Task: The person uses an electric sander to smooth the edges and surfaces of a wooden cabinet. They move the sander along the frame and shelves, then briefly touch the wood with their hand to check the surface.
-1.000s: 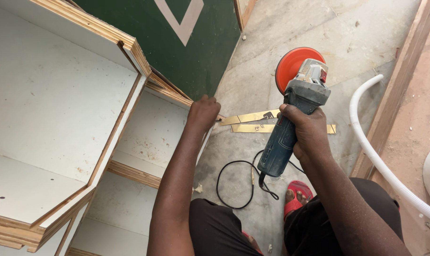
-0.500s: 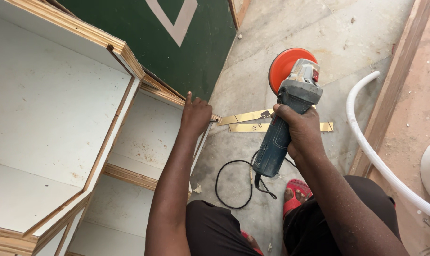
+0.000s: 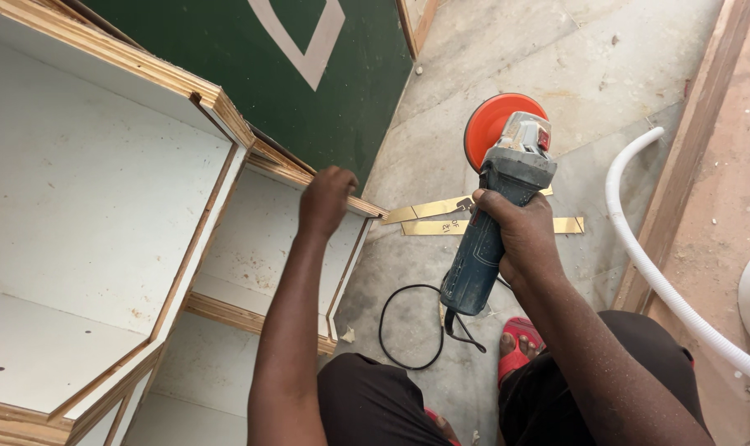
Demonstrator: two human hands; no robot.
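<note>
Head view: right hand (image 3: 519, 235) clamped round a heavy, rigid grinder (image 3: 495, 231), its orange disc (image 3: 491, 124) beyond the grip; left hand (image 3: 325, 198), fingers curled, rests on cabinet edge (image 3: 309, 177)

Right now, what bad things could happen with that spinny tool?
The right hand alone grips the blue-grey angle grinder with its orange disc, so it might twist loose. The left hand rests on the white plywood cabinet's edge, near where the disc may go. The black power cord loops by a foot in a red sandal, perhaps snagging.
</note>
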